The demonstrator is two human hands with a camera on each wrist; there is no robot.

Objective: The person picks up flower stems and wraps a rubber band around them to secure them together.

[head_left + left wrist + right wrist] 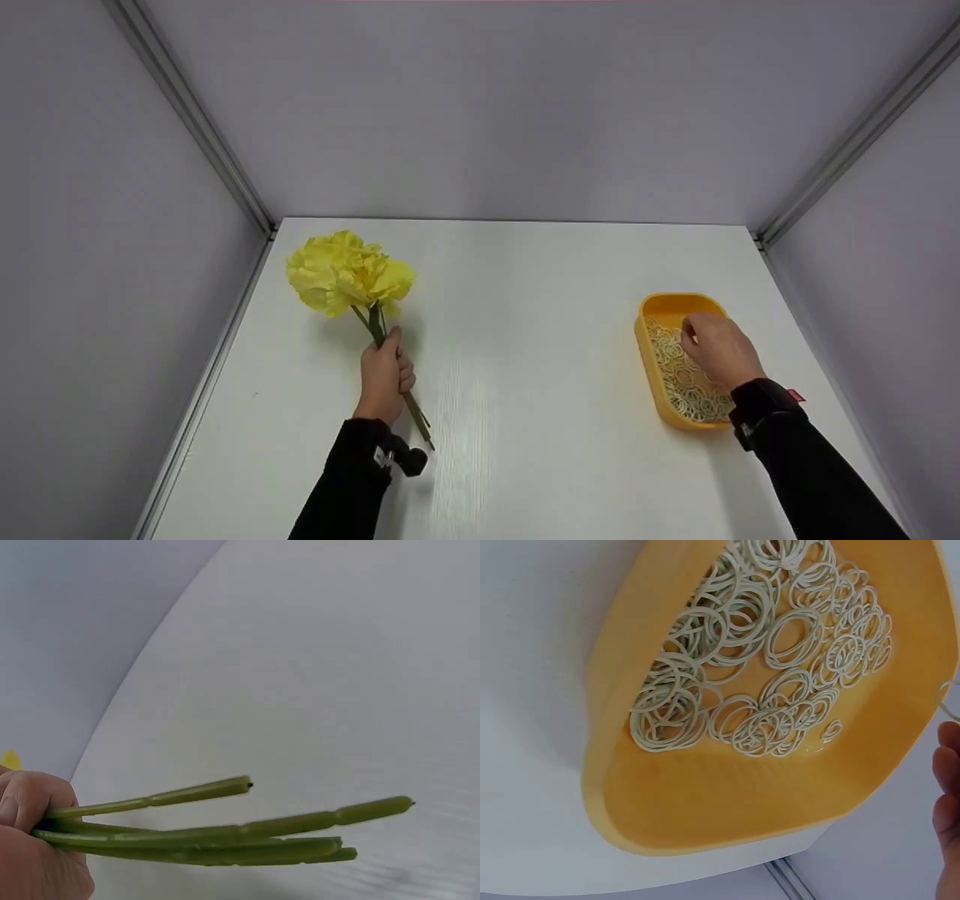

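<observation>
Left hand (384,379) grips the yellow artificial flowers' stems (225,836) on the tabletop (525,375); right hand (716,349), fingers curled, pinches a rubber band (949,701) above the yellow tray (649,352).

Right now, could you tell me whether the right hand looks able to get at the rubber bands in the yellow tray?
Probably yes. The right hand is already over the open-topped yellow tray, and the rubber bands lie loose and uncovered inside. The left hand, gripping the flower stems, is well clear.

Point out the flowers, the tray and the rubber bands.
flowers (349,271), head view, on the yellow blooms.
tray (673,303), head view, on its far rim.
rubber bands (705,690), right wrist view, on the heap's left side.
</observation>
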